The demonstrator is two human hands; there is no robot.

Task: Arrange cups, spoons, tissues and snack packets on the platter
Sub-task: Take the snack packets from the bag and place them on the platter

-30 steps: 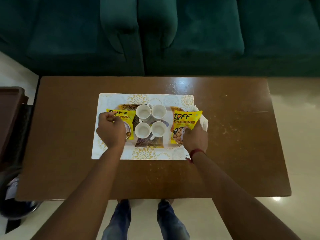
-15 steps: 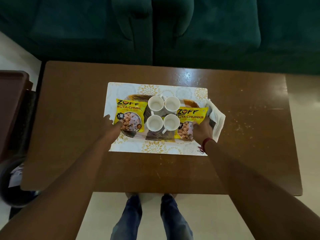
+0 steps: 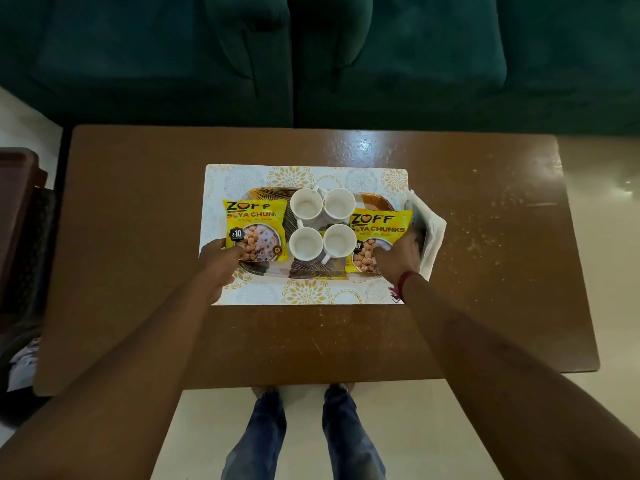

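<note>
Since a moment ago the right-hand snack packet (image 3: 379, 237) has come down flat at the right end of the platter (image 3: 313, 271), no longer lifted upright. The right hand (image 3: 398, 259) rests on its lower right corner with fingers curled on the packet; whether they pinch it I cannot tell. The left hand (image 3: 218, 259) sits at the lower left corner of the left snack packet (image 3: 254, 230), fingertips touching its edge, grip unclear. Four white cups (image 3: 322, 226) stand in a tight square at frame centre between the packets. White tissues (image 3: 427, 233) lie just right of the platter. Everything rests on a floral placemat (image 3: 304, 294) on the brown table (image 3: 138, 237).
</note>
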